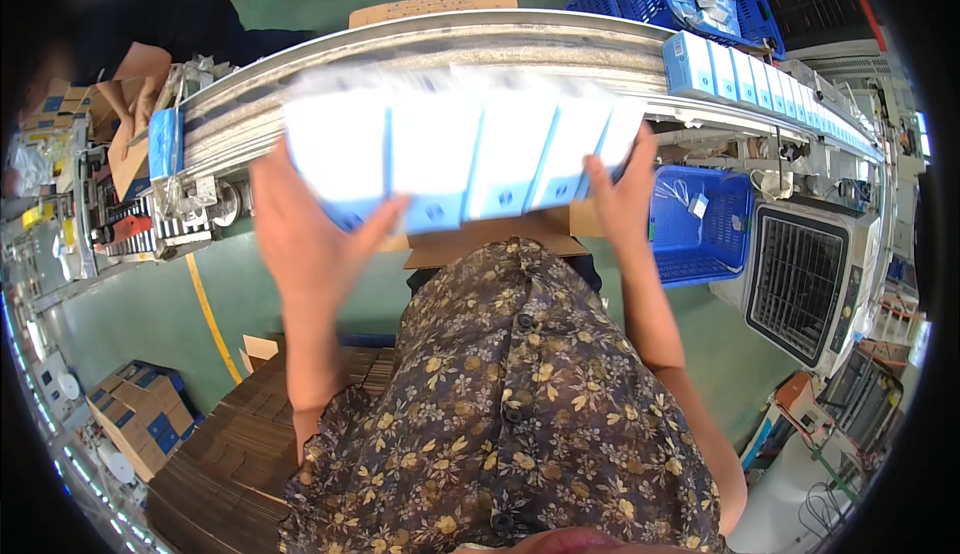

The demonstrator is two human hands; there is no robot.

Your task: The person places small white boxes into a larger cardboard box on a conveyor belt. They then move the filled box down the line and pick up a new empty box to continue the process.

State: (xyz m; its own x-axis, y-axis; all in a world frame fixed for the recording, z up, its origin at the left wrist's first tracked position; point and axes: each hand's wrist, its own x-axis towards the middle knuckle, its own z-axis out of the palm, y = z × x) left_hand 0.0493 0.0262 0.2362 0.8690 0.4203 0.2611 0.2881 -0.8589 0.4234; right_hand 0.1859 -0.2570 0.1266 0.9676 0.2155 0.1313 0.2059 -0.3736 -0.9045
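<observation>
- I held a row of white and light-blue boxes (465,154) pressed together between my two hands, lifted just above the near edge of the conveyor (420,49).
- My left hand (310,229) clamped the left end of the row, thumb reaching up the front of the end box, fingers hidden behind it.
- My right hand (622,189) pushed against the right end, palm flat on the last box; its fingertips were cut off from sight by the box edge.
- The boxes were blurred, so I could not make out how many there were.
- An open cardboard carton (495,234) sat just under the row, mostly hidden by the boxes and by my flowered blouse (520,404).
- More boxes of the same kind (740,72) stood in a line along the conveyor's far right stretch.
- A blue basket (700,234) stood below the conveyor to my right.
- Another person's hand (140,109) worked at the conveyor's left end.
</observation>
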